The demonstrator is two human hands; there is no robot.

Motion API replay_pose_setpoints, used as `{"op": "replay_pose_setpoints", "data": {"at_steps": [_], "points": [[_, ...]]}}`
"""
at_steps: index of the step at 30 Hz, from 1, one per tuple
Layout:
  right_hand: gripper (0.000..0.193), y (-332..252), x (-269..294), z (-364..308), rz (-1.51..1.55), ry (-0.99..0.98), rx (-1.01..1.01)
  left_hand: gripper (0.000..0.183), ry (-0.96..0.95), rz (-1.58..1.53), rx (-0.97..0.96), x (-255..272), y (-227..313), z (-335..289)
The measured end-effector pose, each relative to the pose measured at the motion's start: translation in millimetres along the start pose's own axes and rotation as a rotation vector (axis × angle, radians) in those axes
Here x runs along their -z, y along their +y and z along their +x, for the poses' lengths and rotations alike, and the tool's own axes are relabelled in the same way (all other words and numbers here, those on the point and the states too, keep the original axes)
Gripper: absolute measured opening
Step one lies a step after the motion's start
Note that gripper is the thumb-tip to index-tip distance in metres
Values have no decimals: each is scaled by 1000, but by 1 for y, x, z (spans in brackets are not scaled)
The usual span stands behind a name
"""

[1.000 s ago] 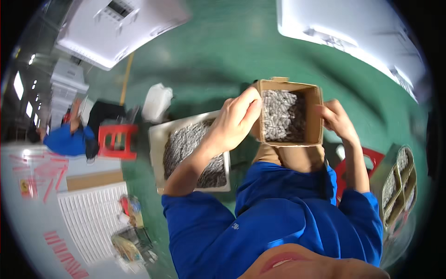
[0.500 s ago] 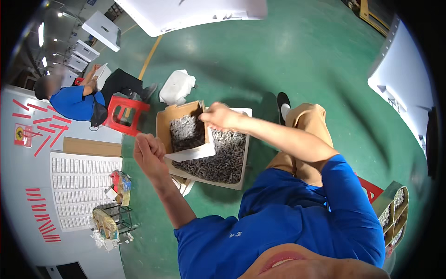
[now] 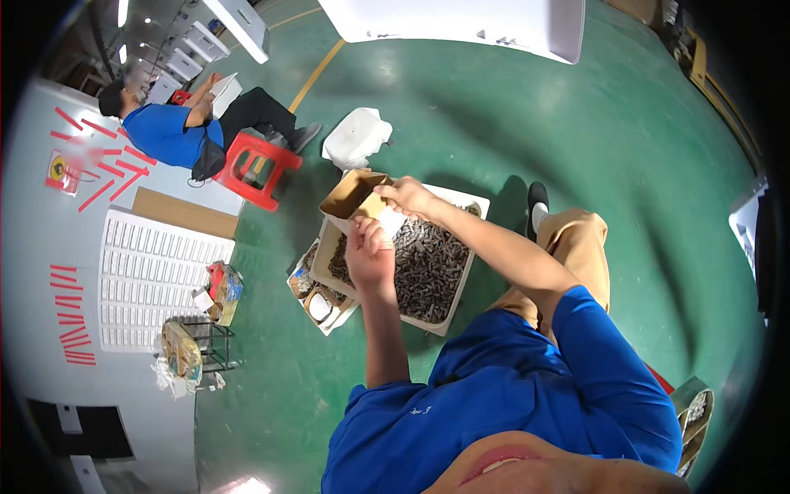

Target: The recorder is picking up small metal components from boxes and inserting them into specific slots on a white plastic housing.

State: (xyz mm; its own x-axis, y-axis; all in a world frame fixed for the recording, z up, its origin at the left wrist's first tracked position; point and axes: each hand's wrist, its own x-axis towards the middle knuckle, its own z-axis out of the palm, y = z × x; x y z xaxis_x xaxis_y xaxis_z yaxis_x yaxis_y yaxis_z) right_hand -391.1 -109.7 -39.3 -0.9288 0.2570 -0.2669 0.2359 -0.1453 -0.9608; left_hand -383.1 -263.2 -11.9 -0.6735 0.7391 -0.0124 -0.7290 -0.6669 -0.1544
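Observation:
A cardboard box, brown inside and white on its front, is tilted above a white bin. Small grey metal-looking pieces fill the bin. My right hand grips the box's right rim, fingers closed on its edge. In front of the box's white side is my left hand, its fingers curled inward. Whatever those fingers hold, if anything, is hidden. Shadowed brown walls show inside the box; I cannot make out pieces in it.
Beside the bin's left side are small open boxes with various contents. A white bag-like bundle lies beyond. A person in blue sits on a red stool at far left. A white panel stands ahead.
My left hand has come from left of the box to its front. The box has tipped, and the grey pieces seen inside it earlier no longer show. The whole view has shifted.

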Motion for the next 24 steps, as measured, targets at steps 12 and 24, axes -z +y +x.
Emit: {"op": "replay_pose_setpoints", "data": {"at_steps": [12, 24], "points": [[36, -27, 43, -104, 67, 139, 701, 24, 197, 324, 40, 51, -112, 33], [34, -14, 139, -150, -729, 399, 1130, 26, 181, 274, 241, 51, -199, 26]]}}
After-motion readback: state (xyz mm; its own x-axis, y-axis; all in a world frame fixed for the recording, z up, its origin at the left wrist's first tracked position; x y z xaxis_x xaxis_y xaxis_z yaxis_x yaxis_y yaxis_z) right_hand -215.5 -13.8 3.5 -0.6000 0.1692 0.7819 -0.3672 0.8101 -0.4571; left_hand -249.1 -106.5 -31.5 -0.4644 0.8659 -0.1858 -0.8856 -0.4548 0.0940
